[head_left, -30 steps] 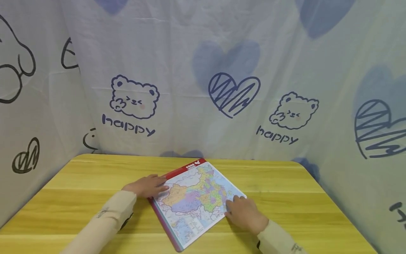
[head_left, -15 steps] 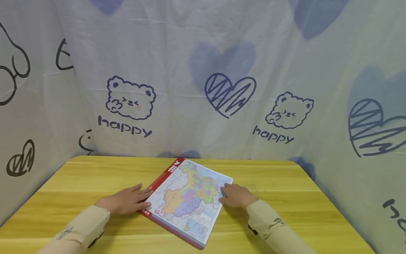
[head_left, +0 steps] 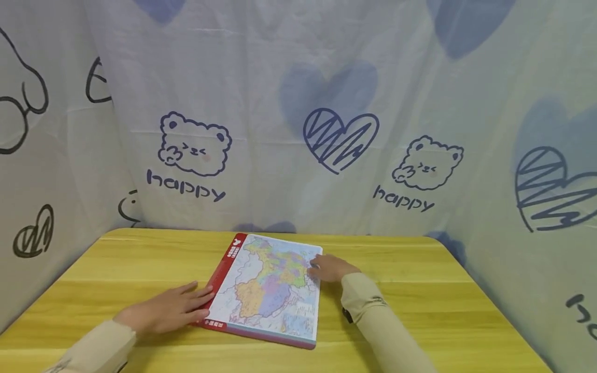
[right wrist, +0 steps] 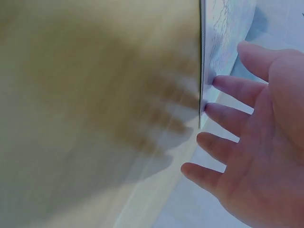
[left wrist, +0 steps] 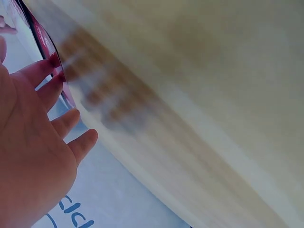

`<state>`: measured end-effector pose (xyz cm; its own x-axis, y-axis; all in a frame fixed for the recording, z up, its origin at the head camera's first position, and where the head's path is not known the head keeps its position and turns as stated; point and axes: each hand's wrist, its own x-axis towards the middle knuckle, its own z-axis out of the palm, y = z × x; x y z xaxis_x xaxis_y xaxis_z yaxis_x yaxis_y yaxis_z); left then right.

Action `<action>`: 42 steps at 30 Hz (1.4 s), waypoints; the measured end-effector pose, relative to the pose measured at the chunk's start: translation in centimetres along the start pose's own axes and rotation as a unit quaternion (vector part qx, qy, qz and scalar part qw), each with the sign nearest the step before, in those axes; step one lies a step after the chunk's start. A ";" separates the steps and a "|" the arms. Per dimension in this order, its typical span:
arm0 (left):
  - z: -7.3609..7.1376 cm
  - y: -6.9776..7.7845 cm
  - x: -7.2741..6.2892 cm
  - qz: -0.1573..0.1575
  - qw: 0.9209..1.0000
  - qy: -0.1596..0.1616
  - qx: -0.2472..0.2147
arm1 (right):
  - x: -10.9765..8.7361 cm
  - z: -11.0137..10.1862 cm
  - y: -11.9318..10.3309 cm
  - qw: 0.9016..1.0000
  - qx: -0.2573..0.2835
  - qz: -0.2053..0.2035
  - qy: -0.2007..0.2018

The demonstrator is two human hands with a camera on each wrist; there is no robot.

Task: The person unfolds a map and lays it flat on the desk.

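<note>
A flat, thick-edged map board (head_left: 275,290) lies on the table, printed with a coloured map of China and a red strip down its left side. My left hand (head_left: 165,311) has its fingers extended to the red strip near the lower left corner. At the upper right edge, the fingers of my right hand (head_left: 332,268) touch the map side. In the left wrist view, the fingertips of the left hand (left wrist: 33,137) meet the board's red edge (left wrist: 42,40). The right wrist view has the right hand (right wrist: 270,114) with spread fingers against the board's pale edge (right wrist: 216,42).
The yellow wood-grain table (head_left: 410,311) stretches out on both sides of the board. Behind it hangs a pale curtain (head_left: 270,171) with hearts, bears and the word "happy", and more of this cloth closes in the left and right sides.
The map board has turned counterclockwise and now sits nearly square to me. My left hand has moved left and nearer, while my right hand has gone farther away and slightly left.
</note>
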<state>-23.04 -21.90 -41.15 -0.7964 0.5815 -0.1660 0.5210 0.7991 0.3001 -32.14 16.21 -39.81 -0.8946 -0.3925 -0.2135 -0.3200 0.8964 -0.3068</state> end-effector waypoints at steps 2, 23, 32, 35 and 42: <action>0.1 0.1 -0.2 0.005 1.000 0.001 0.010 | 0.5 -0.3 -0.2 1.000 0.009 0.001 0.001; -0.5 1.3 1.0 0.040 0.999 0.021 -0.027 | 3.5 -0.3 -1.2 0.997 -0.066 0.048 -0.003; -1.5 1.2 2.7 -0.021 0.995 -0.013 -0.098 | 1.3 0.4 -2.9 0.990 -0.132 -0.045 0.007; -1.5 0.7 2.6 -0.025 0.994 -0.016 -0.102 | 0.2 1.0 -3.5 0.986 -0.151 -0.065 0.003; -1.3 0.2 1.7 -0.047 0.992 -0.029 -0.111 | -2.6 2.8 -4.3 0.966 -0.221 -0.133 0.013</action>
<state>-24.68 -20.92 -40.10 -0.8155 0.5197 -0.2547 0.3603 0.8003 0.4792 -27.53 12.82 -40.52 -0.7675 -0.6216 -0.1567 -0.6371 0.7668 0.0788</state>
